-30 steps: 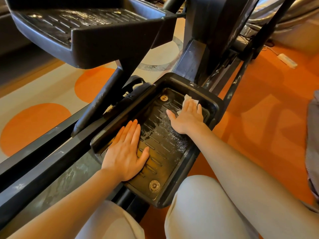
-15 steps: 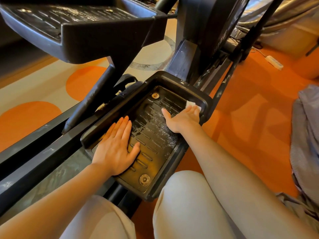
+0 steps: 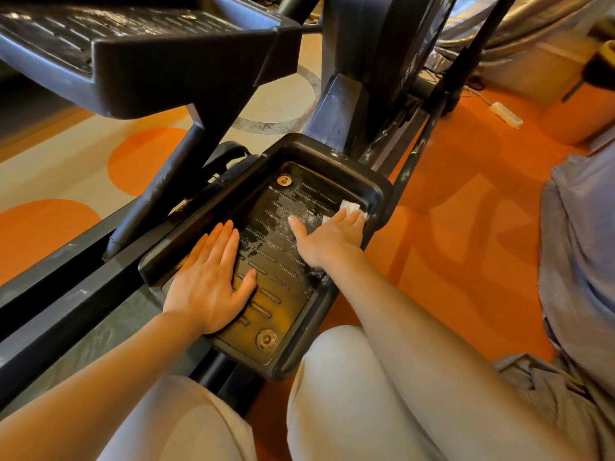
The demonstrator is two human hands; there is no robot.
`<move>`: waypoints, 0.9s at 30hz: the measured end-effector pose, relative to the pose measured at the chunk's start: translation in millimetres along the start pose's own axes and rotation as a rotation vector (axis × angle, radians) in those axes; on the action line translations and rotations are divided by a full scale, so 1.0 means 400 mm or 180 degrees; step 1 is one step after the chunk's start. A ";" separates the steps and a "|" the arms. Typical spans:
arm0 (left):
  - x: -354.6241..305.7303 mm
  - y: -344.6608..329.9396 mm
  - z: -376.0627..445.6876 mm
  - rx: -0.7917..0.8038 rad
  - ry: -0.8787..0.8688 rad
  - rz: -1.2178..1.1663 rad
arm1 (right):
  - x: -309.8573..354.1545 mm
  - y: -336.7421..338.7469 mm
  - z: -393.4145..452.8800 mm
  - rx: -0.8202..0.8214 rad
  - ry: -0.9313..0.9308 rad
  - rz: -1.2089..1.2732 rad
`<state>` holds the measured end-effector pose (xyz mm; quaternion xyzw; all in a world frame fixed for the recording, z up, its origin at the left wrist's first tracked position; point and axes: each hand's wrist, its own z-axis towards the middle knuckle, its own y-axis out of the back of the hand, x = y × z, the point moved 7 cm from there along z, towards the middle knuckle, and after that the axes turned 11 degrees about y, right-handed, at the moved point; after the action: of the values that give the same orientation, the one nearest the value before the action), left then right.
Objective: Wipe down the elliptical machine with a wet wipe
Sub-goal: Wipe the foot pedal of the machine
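The black elliptical machine fills the view. Its near foot pedal [image 3: 336,154] is a ribbed tray with a raised rim, damp and streaked. My right hand [image 3: 327,237] lies flat on the pedal's right side, pressing a white wet wipe [image 3: 350,207] against the tray by the right rim; only the wipe's far edge shows past my fingertips. My left hand [image 3: 209,277] rests flat, fingers together, on the pedal's left side and holds nothing. The second pedal [image 3: 139,58] is raised at upper left.
The machine's black rail [image 3: 66,304] runs lower left, its central column [image 3: 366,78] stands behind the pedal. Orange and beige floor surrounds it. A white power strip [image 3: 506,115] lies at upper right. Grey cloth [image 3: 579,261] is on the right. My knees are at the bottom.
My right hand has slid the wipe from the far middle of the pedal toward its right rim. The left hand stays planted. The camera has shifted slightly.
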<state>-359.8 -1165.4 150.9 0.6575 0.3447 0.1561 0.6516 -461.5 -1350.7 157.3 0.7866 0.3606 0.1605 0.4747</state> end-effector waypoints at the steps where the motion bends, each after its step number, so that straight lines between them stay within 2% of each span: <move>1: 0.000 0.000 0.000 0.0006 0.0002 0.0011 | 0.005 -0.006 -0.006 -0.0014 -0.0017 -0.0025; 10: -0.002 0.000 0.001 -0.0009 0.0019 0.0037 | -0.019 0.030 0.044 -0.0223 -0.0342 0.0436; 18: -0.005 0.002 -0.001 0.0038 0.0024 0.0007 | 0.030 0.002 -0.006 -0.0180 -0.0079 0.0788; 24: -0.007 0.003 0.000 0.0040 0.0044 0.0132 | 0.011 0.027 0.028 -0.0434 -0.0048 0.0804; 27: -0.005 0.005 0.000 0.0031 0.0050 0.0148 | 0.010 0.024 0.009 -0.0336 0.0129 0.1025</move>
<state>-360.9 -1166.5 153.1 0.6673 0.3351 0.1747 0.6418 -452.5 -1352.8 163.6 0.8048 0.2304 0.2690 0.4762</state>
